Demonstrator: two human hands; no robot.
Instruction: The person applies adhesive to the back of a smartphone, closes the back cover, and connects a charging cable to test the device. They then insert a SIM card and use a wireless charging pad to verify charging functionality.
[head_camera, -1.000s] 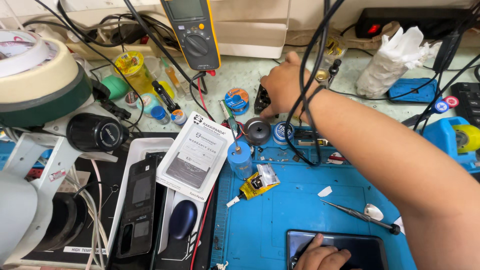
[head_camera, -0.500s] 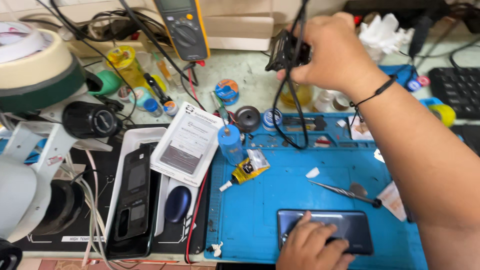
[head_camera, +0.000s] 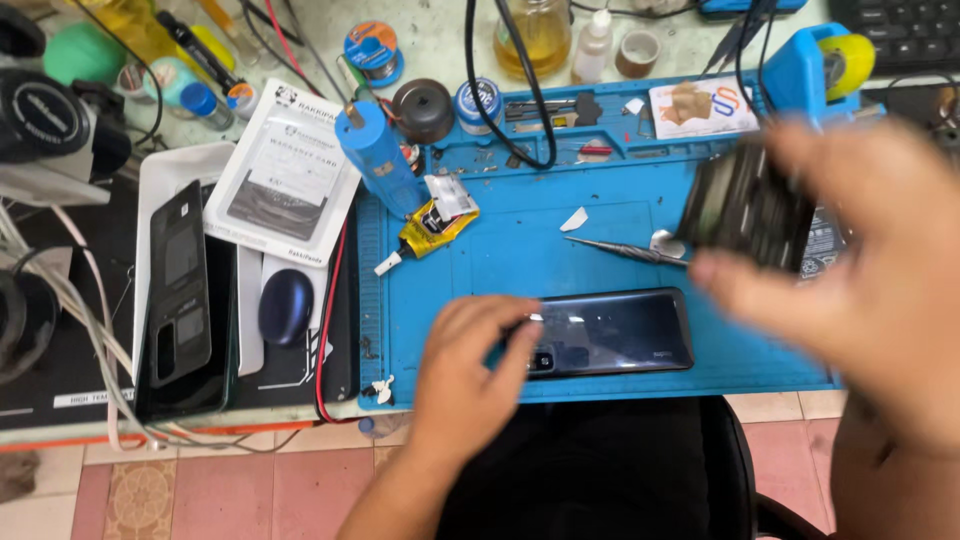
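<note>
Phone held flat on the blue mat (head_camera: 620, 255), dark object in the other hand

We find the left hand (head_camera: 470, 365) pressing its fingers on the dark phone (head_camera: 610, 332), back glass in place. The right hand (head_camera: 880, 260), blurred, grips a dark object (head_camera: 745, 205) above the tweezers (head_camera: 625, 250); opening not yet begun, we judge.

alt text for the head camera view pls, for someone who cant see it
A person's left hand rests on a dark phone lying on a blue work mat, while the blurred right hand holds a dark object above it. Tweezers and a yellow glue tube lie nearby.
</note>
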